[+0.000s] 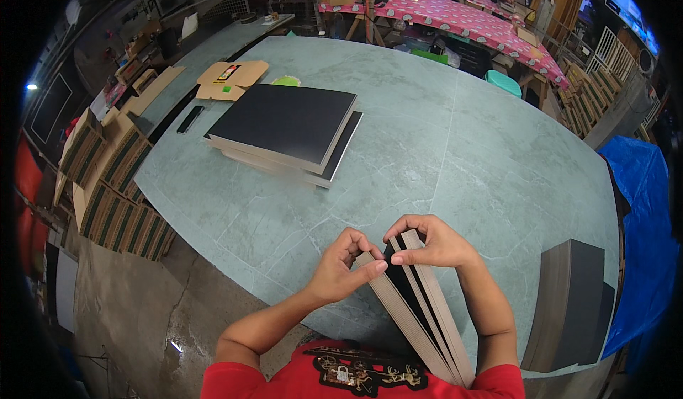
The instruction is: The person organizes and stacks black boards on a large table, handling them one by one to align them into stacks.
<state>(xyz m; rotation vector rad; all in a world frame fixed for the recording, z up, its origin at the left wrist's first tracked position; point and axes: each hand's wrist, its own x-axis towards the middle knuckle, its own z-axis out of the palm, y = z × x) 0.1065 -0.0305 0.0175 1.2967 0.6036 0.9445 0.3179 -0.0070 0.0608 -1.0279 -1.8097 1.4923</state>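
A thick bundle of black-faced boards with pale grey edges stands on edge against my red shirt, its far end fanned into separate sections. My left hand pinches the left section, thumb over its top edge and fingers curled at the far corner. The thumb and fingers of my right hand close around the ends of the right sections. Between the two hands a dark gap shows the black face of a board. Each hand's lower fingers are partly hidden.
A stack of black boards lies on the grey-green table; another stack is near its right edge. Beyond lie a phone and an opened cardboard piece. Cardboard bundles stand left, a blue tarp right.
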